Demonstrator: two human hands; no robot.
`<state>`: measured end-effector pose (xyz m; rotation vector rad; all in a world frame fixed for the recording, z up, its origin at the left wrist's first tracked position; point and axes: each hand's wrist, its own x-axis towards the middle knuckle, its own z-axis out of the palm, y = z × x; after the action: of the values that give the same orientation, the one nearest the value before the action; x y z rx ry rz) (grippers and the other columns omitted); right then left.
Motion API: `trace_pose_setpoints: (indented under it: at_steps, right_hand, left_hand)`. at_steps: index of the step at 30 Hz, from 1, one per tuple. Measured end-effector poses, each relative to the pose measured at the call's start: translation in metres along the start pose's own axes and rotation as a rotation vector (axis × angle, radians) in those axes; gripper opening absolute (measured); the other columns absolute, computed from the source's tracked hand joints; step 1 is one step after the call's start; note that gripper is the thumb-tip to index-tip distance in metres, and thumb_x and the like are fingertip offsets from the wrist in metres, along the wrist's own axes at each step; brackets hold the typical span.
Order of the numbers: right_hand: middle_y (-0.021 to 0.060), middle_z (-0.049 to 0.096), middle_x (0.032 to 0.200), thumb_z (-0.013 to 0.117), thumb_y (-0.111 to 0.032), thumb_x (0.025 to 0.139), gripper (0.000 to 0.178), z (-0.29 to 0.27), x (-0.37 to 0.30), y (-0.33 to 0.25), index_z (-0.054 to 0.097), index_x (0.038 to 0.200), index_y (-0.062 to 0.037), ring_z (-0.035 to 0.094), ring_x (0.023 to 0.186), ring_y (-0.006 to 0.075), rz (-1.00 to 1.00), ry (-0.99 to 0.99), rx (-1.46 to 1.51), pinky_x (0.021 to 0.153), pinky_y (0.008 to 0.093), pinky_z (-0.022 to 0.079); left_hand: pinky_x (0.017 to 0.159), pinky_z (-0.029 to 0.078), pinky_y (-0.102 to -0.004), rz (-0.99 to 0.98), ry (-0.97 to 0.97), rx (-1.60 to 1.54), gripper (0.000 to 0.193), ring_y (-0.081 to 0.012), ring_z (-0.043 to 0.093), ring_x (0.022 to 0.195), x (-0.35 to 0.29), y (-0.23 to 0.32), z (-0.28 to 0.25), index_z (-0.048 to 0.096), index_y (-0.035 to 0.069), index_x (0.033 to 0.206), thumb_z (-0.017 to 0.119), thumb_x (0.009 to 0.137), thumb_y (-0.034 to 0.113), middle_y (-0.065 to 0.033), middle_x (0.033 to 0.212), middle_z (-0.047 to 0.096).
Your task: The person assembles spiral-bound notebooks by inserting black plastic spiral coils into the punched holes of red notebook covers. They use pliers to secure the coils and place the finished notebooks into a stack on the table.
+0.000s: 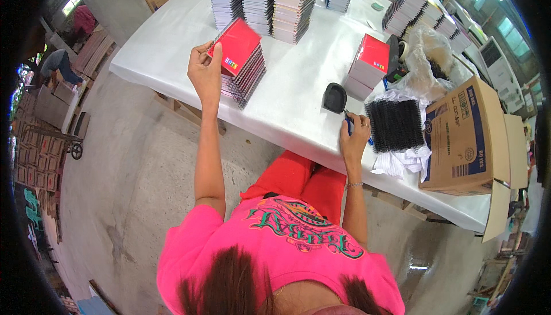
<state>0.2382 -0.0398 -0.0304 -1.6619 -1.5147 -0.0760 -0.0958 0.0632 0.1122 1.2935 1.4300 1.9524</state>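
My left hand grips the left edge of a red-covered spiral notebook, thumb on the cover. The notebook is over a stack of spiral-bound notebooks near the table's front edge. Farther right, my right hand is closed around a blue-handled hand tool; fingers hide most of it, so its exact kind is unclear. Just beyond that hand sits a small black rounded holder. Beside the hand lies a pile of black spiral binding coils on crumpled white paper.
Tall notebook stacks stand at the back of the white-covered table. A red-topped stack, a clear plastic bag and an open cardboard box occupy the right side. Another person bends at far left.
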Motion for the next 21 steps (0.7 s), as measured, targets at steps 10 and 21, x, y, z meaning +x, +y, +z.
trace_pose_setpoints:
  at_steps: [10,21]
  right_hand:
    - [0.0175,0.054,0.11,0.064,-0.012,0.086,0.025,-0.005,-0.001,-0.001,0.065,0.111,-0.007,0.051,0.109,0.034,0.032,-0.039,0.003,0.097,0.0463,0.037]
    - [0.0177,0.056,0.106,0.063,-0.01,0.088,0.022,-0.009,0.01,-0.006,0.064,0.11,-0.0043,0.054,0.102,0.0342,0.034,0.062,0.104,0.092,0.0427,0.042]
  left_hand:
    - [0.092,0.041,-0.0347,-0.011,0.105,0.215,0.034,-0.0194,0.05,0.098,0.006,-0.065,-0.014,0.066,-0.001,0.101,0.068,0.091,0.032,-0.0105,0.103,0.058]
    - [0.093,0.04,-0.0336,-0.114,0.024,0.032,0.034,-0.019,0.05,0.097,0.007,-0.083,-0.014,0.062,-0.001,0.101,0.066,0.093,0.032,-0.01,0.099,0.058]
